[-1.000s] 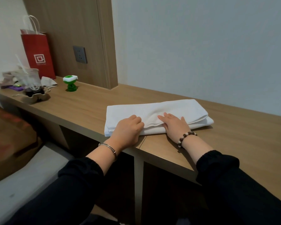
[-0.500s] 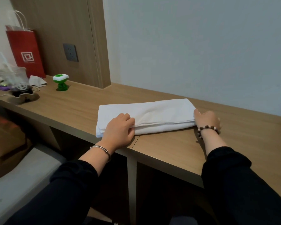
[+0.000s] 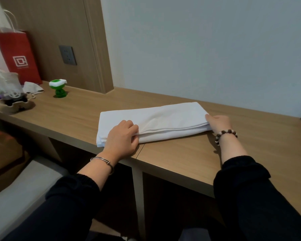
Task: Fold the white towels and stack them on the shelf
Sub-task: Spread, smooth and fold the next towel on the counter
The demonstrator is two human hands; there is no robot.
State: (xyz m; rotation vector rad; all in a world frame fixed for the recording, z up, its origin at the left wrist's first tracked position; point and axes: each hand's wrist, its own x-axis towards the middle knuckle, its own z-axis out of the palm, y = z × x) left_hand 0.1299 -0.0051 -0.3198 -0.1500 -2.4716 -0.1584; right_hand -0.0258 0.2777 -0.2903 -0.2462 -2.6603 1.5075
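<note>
A white towel (image 3: 165,120), folded into a long strip, lies on the wooden shelf top (image 3: 181,153) near its front edge. My left hand (image 3: 122,137) sits on the towel's near left part, fingers bent over the top layers and thumb along the near edge, pinching them. At the towel's right end my right hand (image 3: 219,122) holds the folded edge, its fingertips hidden against the cloth. Both arms are in black sleeves.
At the far left stand a red paper bag (image 3: 17,56), a plastic bag over a dark object in a tray (image 3: 9,94), a crumpled cloth (image 3: 32,87) and a small green toy (image 3: 58,88). A wood panel with a socket (image 3: 67,55) rises behind.
My right hand slid from the towel's middle along to its right end, and the loose right end is now squared up. My left hand stayed on the near left part.
</note>
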